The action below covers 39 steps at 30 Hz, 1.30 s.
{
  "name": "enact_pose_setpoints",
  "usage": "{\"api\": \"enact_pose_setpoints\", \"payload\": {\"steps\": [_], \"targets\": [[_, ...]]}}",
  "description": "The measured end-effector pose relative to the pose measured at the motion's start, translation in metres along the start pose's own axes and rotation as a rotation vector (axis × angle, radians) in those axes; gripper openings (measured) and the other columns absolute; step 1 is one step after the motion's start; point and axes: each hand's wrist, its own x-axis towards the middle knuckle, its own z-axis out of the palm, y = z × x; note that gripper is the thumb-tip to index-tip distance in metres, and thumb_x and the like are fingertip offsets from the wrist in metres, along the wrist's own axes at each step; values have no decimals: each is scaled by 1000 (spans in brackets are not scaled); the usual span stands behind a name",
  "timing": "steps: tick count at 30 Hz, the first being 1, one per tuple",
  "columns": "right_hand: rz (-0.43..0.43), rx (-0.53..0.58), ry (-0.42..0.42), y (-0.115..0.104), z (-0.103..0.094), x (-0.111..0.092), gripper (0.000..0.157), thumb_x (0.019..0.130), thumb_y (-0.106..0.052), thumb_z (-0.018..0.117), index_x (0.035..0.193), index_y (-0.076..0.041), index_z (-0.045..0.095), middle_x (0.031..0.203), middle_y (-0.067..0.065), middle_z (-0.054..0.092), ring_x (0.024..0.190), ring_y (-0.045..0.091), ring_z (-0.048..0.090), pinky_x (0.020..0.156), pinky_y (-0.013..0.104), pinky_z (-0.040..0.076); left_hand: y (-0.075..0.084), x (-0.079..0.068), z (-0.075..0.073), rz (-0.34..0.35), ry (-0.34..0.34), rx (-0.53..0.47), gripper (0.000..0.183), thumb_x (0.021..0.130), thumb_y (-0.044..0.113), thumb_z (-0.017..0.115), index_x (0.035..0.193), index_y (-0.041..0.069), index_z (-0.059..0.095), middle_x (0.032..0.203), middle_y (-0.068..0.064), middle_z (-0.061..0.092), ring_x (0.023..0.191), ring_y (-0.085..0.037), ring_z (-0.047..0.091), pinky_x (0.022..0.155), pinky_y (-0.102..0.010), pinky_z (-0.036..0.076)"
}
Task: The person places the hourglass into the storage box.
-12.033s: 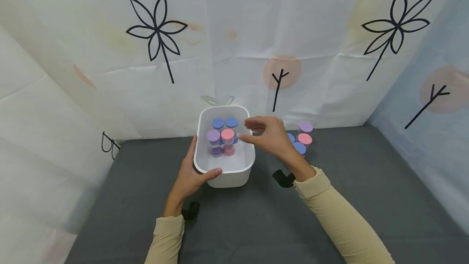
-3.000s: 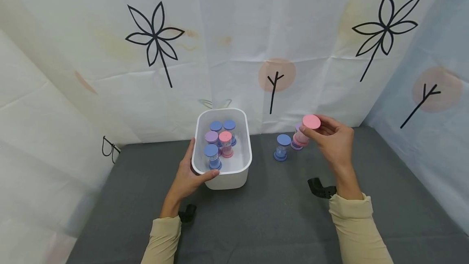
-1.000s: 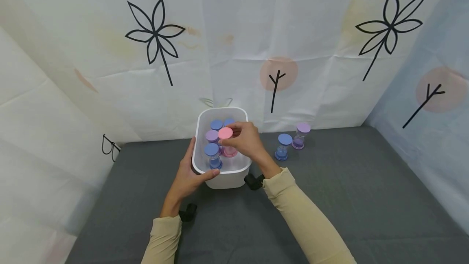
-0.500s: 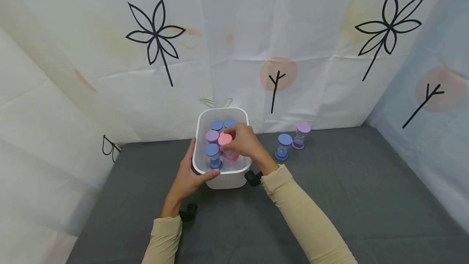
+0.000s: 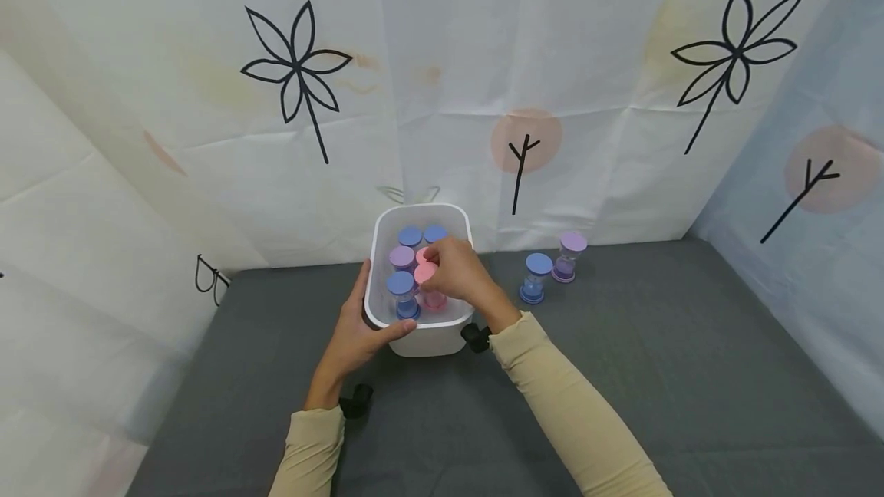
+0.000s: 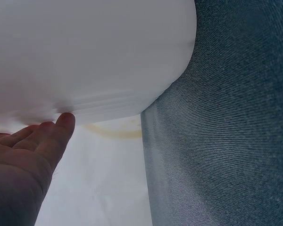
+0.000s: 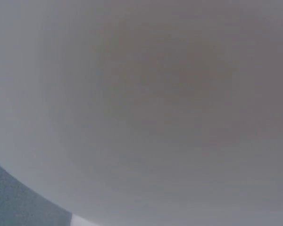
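A white plastic bin [image 5: 431,343] stands on the dark table. My left hand [image 5: 354,340] grips its near left corner, thumb over the front rim, fingers along the side; the left wrist view shows those fingers [image 6: 54,139] against the wall. Reaching inside, my right hand [image 5: 461,273] pinches a pink-capped hourglass [image 5: 425,275], its lower end near the bin's floor. Around it stand another pink hourglass [image 5: 421,255], partly covered by the fingers, a purple one [image 5: 401,257], a blue one [image 5: 400,283] in front and two blue ones [image 5: 410,235] behind. The bin's blurred wall [image 7: 155,94] fills the right wrist view.
Right of the bin, a blue hourglass [image 5: 538,265] and a purple hourglass [image 5: 572,244] stand upright on the table [image 5: 663,343]. Behind the table hangs a pale printed cloth [image 5: 449,60], close to the bin's far side.
The right hand has carried the pink hourglass from the right of the table into the bin, then shifted it slightly toward the front. A blue hourglass joined the bin earlier. The left hand stays put.
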Motion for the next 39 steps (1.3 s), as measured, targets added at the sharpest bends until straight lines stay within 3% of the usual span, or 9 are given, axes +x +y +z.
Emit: {"api": "enact_pose_setpoints", "payload": {"steps": [10,15,20,26,39], "targets": [[35,29,6,1,0,-2,45,77,-3,86,119,4,71,106,13,73,97,25,67,88,36,56,1,0,1,-7,-3,-12,114,81,11,86,165,19,9,158,-17,35,132,-36,49,102,-65,41],[2,52,42,1,0,-7,44,79,-5,85,120,5,71,109,14,74,101,27,69,92,38,55,0,0,2,-1,-5,-16,114,81,10,86,165,19,10,158,-17,36,132,-36,49,102,-65,41],[-60,179,91,4,-4,-16,45,80,-7,85,120,5,70,111,18,73,104,33,70,92,42,55,-1,0,1,3,-4,-17,114,81,12,86,165,19,10,158,-18,36,133,-37,49,103,-64,41],[-104,281,170,15,-16,-26,48,80,-7,87,122,7,68,115,21,71,107,36,69,93,44,55,0,0,1,13,-5,-9,115,81,13,87,165,18,9,160,-17,33,136,-35,46,104,-64,39],[-43,391,341,50,-60,-51,54,81,-3,85,128,11,63,120,27,67,110,38,68,95,43,54,0,0,0,29,-11,-13,116,79,8,87,165,17,10,161,-15,31,139,-37,43,108,-65,36]]}}
